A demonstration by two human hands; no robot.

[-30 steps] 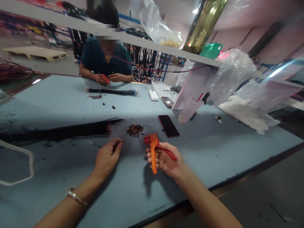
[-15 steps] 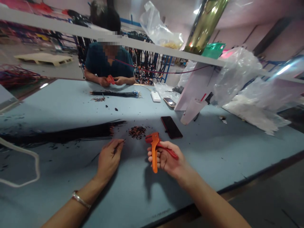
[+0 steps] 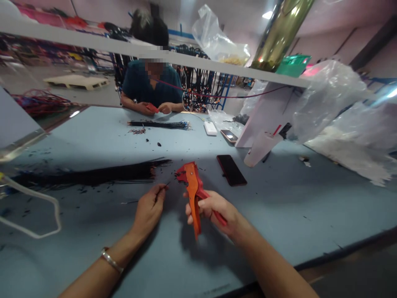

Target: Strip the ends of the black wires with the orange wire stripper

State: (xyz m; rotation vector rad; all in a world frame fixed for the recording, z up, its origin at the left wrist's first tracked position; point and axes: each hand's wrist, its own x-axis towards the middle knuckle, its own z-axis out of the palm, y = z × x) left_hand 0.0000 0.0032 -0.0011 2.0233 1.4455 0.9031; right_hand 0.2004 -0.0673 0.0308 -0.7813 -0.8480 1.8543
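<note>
Between the thumb and fingers of my left hand [image 3: 150, 210] is a thin black wire [image 3: 168, 184], its tip poking out to the right and its tail out to the left. My right hand [image 3: 218, 210] is wrapped round the red and orange handles of a wire stripper [image 3: 192, 182]. The stripper's jaws sit just right of and beyond the wire tip, apart from it. They cover most of a pile of small dark scraps on the table. A long bundle of black wires [image 3: 108, 175] lies beyond my left hand, its trimmed ends facing right.
A dark phone [image 3: 231, 170] lies right of the stripper, near a tilted plastic cup [image 3: 262, 147]. Across the table [image 3: 279, 231] a co-worker [image 3: 151, 85] holds a red tool behind a shorter wire bundle [image 3: 159, 124]. A white cable loop [image 3: 57, 211] is at left, plastic bags [image 3: 328, 99] at right.
The wire stripper has moved left in my right hand, closer to the wire tip and over the scrap pile. My left hand keeps its pinch on the wire. The whole view has shifted slightly.
</note>
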